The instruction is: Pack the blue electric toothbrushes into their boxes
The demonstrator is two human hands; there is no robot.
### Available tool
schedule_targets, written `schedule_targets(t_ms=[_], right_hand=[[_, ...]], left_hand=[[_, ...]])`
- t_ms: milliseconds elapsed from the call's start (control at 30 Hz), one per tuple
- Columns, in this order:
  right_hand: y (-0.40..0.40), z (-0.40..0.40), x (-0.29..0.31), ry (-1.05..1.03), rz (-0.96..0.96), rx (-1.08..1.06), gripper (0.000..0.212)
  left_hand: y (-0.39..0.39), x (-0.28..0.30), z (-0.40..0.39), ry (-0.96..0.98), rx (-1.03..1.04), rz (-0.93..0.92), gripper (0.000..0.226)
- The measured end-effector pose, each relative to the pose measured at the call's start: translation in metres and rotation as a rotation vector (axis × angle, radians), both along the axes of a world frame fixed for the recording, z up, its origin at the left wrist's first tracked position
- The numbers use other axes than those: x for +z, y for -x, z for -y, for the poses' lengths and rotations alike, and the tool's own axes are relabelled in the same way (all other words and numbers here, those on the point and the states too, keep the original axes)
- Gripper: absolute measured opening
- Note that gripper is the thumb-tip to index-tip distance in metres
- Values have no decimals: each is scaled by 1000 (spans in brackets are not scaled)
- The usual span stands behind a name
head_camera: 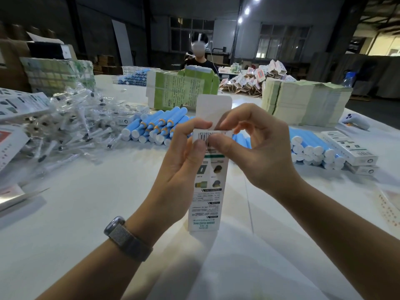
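Observation:
I hold a narrow white toothbrush box (207,195) upright over the table, its printed side toward me and its top flap (213,107) standing open. My left hand (184,161) grips the box's upper left side, thumb near the barcode. My right hand (257,148) pinches the box's top end at the flap fold. Behind the box lies a pile of blue electric toothbrushes (155,128). A second stack of blue toothbrushes (311,150) lies to the right. What is inside the box is hidden.
A heap of bagged brush heads (73,126) lies left. Packed white boxes (348,148) sit far right, with bundled flat cartons (303,102) and green cartons (179,89) behind. Another person (200,57) sits across the white table (86,213). A foil sheet (19,198) lies at the left edge.

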State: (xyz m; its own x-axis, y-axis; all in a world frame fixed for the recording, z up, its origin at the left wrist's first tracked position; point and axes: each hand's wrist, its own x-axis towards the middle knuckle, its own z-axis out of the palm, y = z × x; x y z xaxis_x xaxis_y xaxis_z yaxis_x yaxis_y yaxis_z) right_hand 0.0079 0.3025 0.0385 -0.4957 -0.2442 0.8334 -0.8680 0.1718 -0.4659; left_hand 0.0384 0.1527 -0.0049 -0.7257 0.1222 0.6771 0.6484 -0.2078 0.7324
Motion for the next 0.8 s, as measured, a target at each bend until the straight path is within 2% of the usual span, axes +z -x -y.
schedule_targets(t_ms=[233,333,500,667,800], right_hand=[[2,5,2,129,178,45,70],[3,5,3,130,243,54,77],[3,2,6,98,220,141,39],[5,2,1,-27,102,109,21],[5,2,2,-15,119,130,12]], left_hand=[[-2,2,0,-7,7,10,19],[-1,1,1,9,24,2,18],[1,-1,0,-33,-2,-3,33],[6,-2,3,-77,-40,6,18],[7,-3,3,-76,-43,9,17]])
